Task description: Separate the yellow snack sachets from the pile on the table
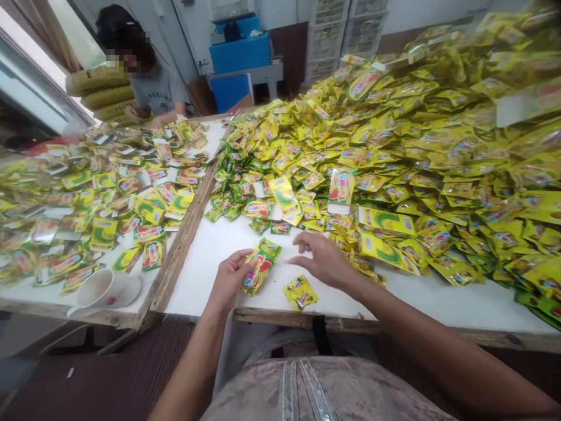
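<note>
A person wearing a patterned pinkish-grey garment is sitting or standing at a white tabletop, seen from their own head. The left hand is gripping a small printed packet, green and yellow with red fruit on it, pinching its near side between thumb and fingers and holding it tilted above the table's front part. The right hand is hovering just to the right of that packet, its thumb and curved fingers standing wide apart. Between the hands and closer to the front edge, a single yellow sachet is lying on the white surface. Beyond them, a huge heap of yellow sachets is rising across the right side, with green sachets gathering at its left end and several flat cartons resting on top — one of them is showing a white flap. A wooden strip is running along the left edge; past it, a second table is bearing scattered cartons and a white cup near its front. At the far side, a co-worker in a grey T-shirt is sitting beside stacked yellow sacks.
</note>
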`<action>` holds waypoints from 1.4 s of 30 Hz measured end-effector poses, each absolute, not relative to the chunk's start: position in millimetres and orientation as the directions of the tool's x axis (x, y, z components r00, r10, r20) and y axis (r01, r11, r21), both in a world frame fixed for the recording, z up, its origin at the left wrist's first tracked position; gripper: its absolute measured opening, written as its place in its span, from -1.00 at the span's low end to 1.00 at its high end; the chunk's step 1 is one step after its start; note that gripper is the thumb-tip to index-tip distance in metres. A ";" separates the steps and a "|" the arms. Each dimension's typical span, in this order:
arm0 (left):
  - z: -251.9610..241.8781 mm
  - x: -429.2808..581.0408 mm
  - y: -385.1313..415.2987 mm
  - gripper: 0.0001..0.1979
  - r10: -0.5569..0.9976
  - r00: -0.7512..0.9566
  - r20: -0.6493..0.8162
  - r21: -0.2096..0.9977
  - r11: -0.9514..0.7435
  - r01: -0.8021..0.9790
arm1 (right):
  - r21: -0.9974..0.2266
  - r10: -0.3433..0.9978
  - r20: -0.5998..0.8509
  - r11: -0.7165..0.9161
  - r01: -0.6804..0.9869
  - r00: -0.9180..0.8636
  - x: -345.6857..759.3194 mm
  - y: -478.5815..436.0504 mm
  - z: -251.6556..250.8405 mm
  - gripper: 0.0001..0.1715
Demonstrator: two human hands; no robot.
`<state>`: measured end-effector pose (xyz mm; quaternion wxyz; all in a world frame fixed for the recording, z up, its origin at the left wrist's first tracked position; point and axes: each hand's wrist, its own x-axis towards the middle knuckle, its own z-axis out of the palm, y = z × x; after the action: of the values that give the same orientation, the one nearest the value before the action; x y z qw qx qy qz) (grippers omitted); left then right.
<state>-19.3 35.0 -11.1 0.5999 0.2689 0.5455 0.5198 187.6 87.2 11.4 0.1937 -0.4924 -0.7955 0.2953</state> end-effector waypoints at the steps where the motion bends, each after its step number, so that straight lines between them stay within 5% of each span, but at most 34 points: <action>1: -11.8 -22.0 35.5 -0.53 0.917 -0.149 -0.371 0.896 0.311 -0.316 | -0.587 0.876 -0.001 0.390 0.709 -0.483 189.8 80.6 8.4 -0.64; 4: -14.7 -28.0 37.8 -0.52 0.911 -0.186 -0.367 0.911 0.312 -0.271 | -0.418 0.784 -0.119 0.517 0.747 -0.610 192.9 65.0 -2.8 -0.61; 6: -17.0 -29.9 38.9 -0.51 0.909 -0.196 -0.369 0.916 0.319 -0.244 | -0.420 0.764 -0.217 0.489 0.764 -0.608 192.7 62.9 -7.0 -0.68; 10: -19.4 -29.3 37.2 -0.54 0.911 -0.169 -0.375 0.922 0.349 -0.167 | -0.695 0.881 -0.214 0.167 0.699 -0.423 188.6 80.4 -2.8 -0.79; 13: -16.3 -25.1 34.5 -0.55 0.920 -0.110 -0.377 0.918 0.354 -0.180 | -0.952 0.950 -0.080 0.017 0.305 -0.301 178.1 98.1 2.1 -0.65; 16: -11.0 -20.9 32.9 -0.53 0.930 -0.085 -0.357 0.904 0.321 -0.282 | -0.993 0.943 -0.085 -0.056 0.099 -0.322 165.6 105.4 2.5 -0.60; 29: -15.7 -12.5 28.9 -0.57 0.933 -0.130 -0.336 0.896 0.274 -0.349 | -0.896 0.826 -0.059 0.204 0.394 -0.560 177.6 117.3 2.6 -0.69; 35: -20.0 -11.2 28.1 -0.62 0.958 -0.076 -0.276 0.947 0.257 -0.194 | -0.806 0.811 -0.096 0.277 0.523 -0.577 168.7 114.2 16.5 -0.87; 42: -14.1 -11.5 30.5 -0.61 0.964 -0.051 -0.262 0.952 0.250 -0.174 | -0.895 0.854 0.016 0.244 0.373 -0.520 169.3 109.9 11.1 -0.78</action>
<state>-11.5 30.5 -14.1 0.5818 0.3686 0.5353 0.4890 169.3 109.9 11.1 0.2640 -0.4124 -0.7433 0.4558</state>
